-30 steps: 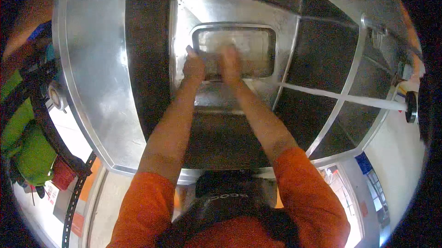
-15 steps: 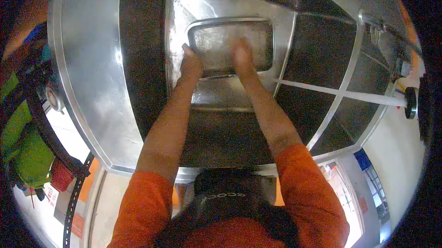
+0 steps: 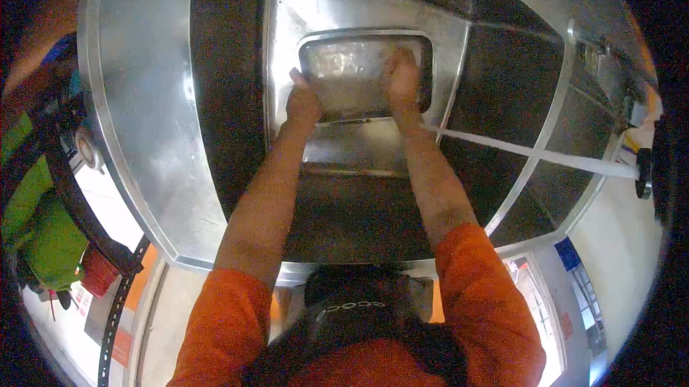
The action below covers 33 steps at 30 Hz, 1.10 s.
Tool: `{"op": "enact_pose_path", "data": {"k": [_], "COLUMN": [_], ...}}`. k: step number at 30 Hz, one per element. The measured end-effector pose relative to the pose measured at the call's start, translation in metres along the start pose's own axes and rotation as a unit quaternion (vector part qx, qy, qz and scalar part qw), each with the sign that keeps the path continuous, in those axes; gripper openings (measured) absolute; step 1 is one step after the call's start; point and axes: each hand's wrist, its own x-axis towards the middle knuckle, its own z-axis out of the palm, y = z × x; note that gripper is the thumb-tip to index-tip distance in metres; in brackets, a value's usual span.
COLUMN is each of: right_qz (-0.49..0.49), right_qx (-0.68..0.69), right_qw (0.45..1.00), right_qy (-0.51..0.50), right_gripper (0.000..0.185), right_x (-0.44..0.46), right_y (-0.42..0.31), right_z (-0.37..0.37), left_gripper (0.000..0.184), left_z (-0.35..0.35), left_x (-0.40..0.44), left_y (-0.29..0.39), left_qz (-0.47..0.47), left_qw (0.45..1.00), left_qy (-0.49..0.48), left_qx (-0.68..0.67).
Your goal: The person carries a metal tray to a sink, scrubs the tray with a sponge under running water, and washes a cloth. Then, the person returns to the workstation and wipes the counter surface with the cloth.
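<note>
our left hand [image 3: 304, 103] grips the near left side of a shiny tray [image 3: 348, 100], its thumb pointing up along the rim. our right hand [image 3: 402, 75] is curled over the tray's right part – we can't make out whether anything sits inside it. the step in hand looks to us like right-hand work on the tray's inner face while the left steadies it; the next move calls for a firm left hold, so the tray does not skid under pressure. the tray lies down in a deep metal sink [image 3: 495, 85], beyond our bare forearms [image 3: 265, 193] and orange sleeves [image 3: 484, 286]. a long white strip [image 3: 574, 159] crosses the sink's right edge – pipe or water, it is unclear. a metal counter [image 3: 147, 100] runs along the left, with green cloth [image 3: 54, 243] past it.
</note>
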Motion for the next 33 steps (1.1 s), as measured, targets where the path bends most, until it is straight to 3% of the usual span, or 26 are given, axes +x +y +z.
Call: {"op": "enact_pose_path", "data": {"k": [2, 6, 8, 10, 13, 16, 18, 20, 23, 26, 29, 30, 33], "right_qz": [0.006, 0.041, 0.096, 0.14, -0.085, -0.226, -0.237, -0.187, -0.152, -0.123, -0.092, -0.084, -0.08], "right_qx": [-0.014, 0.006, 0.088, 0.216, -0.046, -0.084, -0.068, -0.088, -0.144, -0.174, -0.16, -0.151, -0.117], "right_qw": [1.0, 0.979, 0.983, 0.964, 0.993, 0.964, 0.954, 0.94, 0.94, 0.952, 0.967, 0.971, 0.978], "right_qy": [-0.027, -0.2, -0.128, 0.064, -0.064, -0.115, -0.172, -0.272, -0.271, -0.22, -0.175, -0.163, -0.156], "right_gripper": [0.019, 0.022, 0.023, 0.022, 0.028, 0.029, 0.026, 0.022, 0.021, 0.019, 0.017, 0.017, 0.015], "right_x": [-0.008, 0.01, 0.007, -0.022, -0.046, -0.067, -0.071, -0.063, -0.049, -0.033, -0.026, -0.027, -0.043], "right_y": [-0.007, 0.011, 0.034, 0.032, -0.048, -0.058, -0.05, -0.027, 0.021, 0.048, 0.053, 0.049, 0.024], "right_z": [-0.006, -0.026, 0.009, 0.071, 0.056, 0.03, 0.011, -0.025, -0.057, -0.077, -0.046, -0.032, 0.001], "left_gripper": [0.069, 0.067, 0.066, 0.064, 0.062, 0.059, 0.066, 0.08, 0.095, 0.082, 0.058, 0.065, 0.063], "left_z": [0.001, 0.015, 0.022, 0.023, 0.015, 0.002, -0.013, -0.022, -0.008, -0.016, -0.011, -0.004, 0.035], "left_x": [0.001, 0.014, 0.024, 0.024, 0.013, -0.004, -0.02, -0.034, -0.015, -0.028, -0.049, -0.047, -0.042], "left_y": [0.0, -0.025, -0.035, -0.034, -0.024, 0.004, 0.027, 0.046, 0.032, 0.036, 0.062, 0.067, 0.062], "left_qz": [0.004, 0.017, 0.03, 0.034, 0.031, -0.01, -0.055, -0.104, -0.136, 0.021, -0.03, -0.057, 0.132], "left_qw": [1.0, 0.999, 0.994, 0.993, 0.996, 0.997, 0.99, 0.969, 0.98, 0.99, 0.99, 0.982, 0.921], "left_qy": [-0.006, 0.008, 0.022, 0.025, 0.021, 0.016, 0.009, -0.004, 0.039, 0.021, 0.127, 0.169, 0.346], "left_qx": [-0.025, -0.042, -0.106, -0.112, -0.077, -0.077, -0.131, -0.225, -0.14, -0.136, -0.045, -0.053, -0.119]}}
